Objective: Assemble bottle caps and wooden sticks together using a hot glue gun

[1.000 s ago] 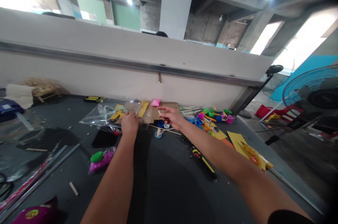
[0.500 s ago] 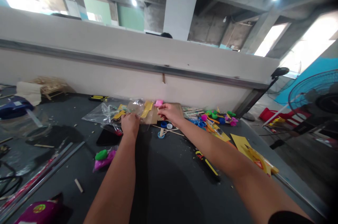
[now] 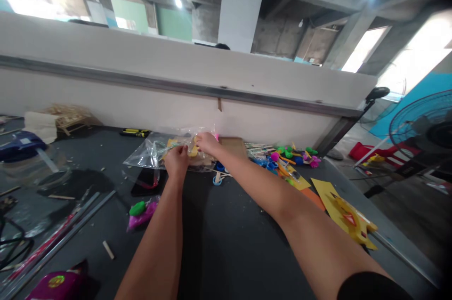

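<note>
A clear plastic bag (image 3: 143, 153) lies toward the back of the dark table, with yellow pieces and other small items inside. My left hand (image 3: 177, 161) is closed on the bag's near edge, thumb pressed against the fingers. Just to the right, my right hand (image 3: 207, 143) is at the bag's raised right end, its fingers curled together; whatever they hold is hidden. Behind that wrist, a brown board (image 3: 233, 147) leans near the partition. A blue ring-shaped piece (image 3: 217, 180) with light sticks lies in front of the right forearm.
Colourful small parts (image 3: 282, 158) crowd the back right, beside yellow sheets (image 3: 325, 196). A dark phone-like slab (image 3: 143, 187) and a purple packet with green clay (image 3: 137, 209) lie left of my left forearm. A yellow-black cutter (image 3: 134, 132) rests by the partition (image 3: 158, 104). A fan (image 3: 423, 125) stands at right.
My right hand has moved left from beside the pink piece to the bag. The bag's right end has risen, and my left hand has shifted slightly and closed more tightly.
</note>
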`<state>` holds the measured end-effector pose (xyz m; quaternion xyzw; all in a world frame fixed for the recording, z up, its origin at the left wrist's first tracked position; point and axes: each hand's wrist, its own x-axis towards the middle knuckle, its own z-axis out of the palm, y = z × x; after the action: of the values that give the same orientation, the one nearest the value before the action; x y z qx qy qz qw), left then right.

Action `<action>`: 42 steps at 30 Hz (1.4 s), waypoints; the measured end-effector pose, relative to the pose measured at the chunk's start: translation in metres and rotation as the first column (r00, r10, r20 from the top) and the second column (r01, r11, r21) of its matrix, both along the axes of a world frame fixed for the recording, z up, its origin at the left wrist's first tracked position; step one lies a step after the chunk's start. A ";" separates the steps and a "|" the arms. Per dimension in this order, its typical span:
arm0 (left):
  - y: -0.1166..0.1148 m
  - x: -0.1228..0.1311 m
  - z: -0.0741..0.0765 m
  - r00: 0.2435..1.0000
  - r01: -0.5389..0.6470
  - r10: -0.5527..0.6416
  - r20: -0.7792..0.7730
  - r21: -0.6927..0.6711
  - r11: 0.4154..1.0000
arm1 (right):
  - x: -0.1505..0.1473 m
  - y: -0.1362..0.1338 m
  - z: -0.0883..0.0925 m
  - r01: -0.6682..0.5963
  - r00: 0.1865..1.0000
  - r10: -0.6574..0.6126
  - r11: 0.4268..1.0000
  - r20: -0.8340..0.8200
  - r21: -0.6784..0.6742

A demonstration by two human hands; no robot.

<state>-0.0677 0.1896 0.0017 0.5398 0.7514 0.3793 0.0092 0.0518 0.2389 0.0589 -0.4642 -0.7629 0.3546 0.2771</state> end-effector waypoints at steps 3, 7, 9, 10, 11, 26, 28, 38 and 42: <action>0.002 0.001 0.000 1.000 0.013 -0.013 0.022 -0.003 1.000 | 0.020 0.001 -0.005 0.044 0.998 -0.042 0.998 -0.051 0.038; 0.007 0.002 -0.001 0.999 0.002 -0.002 0.051 -0.010 1.000 | 0.076 -0.007 -0.001 0.108 0.975 -0.110 0.994 -0.195 -0.021; 0.008 0.003 -0.003 0.999 0.010 -0.010 0.041 -0.004 1.000 | 0.112 -0.015 0.004 0.193 0.949 -0.205 0.978 -0.238 -0.074; 0.009 0.003 -0.004 0.999 0.026 -0.026 0.026 -0.002 1.000 | 0.130 -0.020 0.007 0.244 0.940 -0.254 0.967 -0.228 -0.071; 0.009 0.004 -0.005 0.999 0.047 -0.047 0.008 -0.005 0.999 | 0.149 -0.025 0.009 0.292 0.937 -0.297 0.955 -0.183 -0.053; 0.002 0.029 0.011 0.981 0.167 -0.146 -0.125 0.184 0.969 | 0.269 -0.100 -0.040 0.037 0.718 -0.217 0.961 0.662 0.274; 0.000 0.032 0.018 0.975 0.198 -0.170 -0.143 0.217 0.956 | 0.270 -0.099 -0.042 0.030 0.668 -0.245 0.952 0.703 0.303; -0.009 0.040 0.046 0.967 0.240 -0.205 -0.155 0.262 0.935 | 0.296 -0.089 -0.031 0.146 0.654 -0.284 0.957 0.701 0.251; -0.010 0.033 0.049 0.972 0.220 -0.189 -0.138 0.258 0.941 | 0.276 -0.096 -0.026 0.056 0.607 -0.260 0.957 0.751 0.286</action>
<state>-0.0343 0.1798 0.0503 0.6314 0.6315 0.4450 -0.0675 0.3282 0.1432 0.0331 -0.6018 -0.7986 -0.0006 0.0012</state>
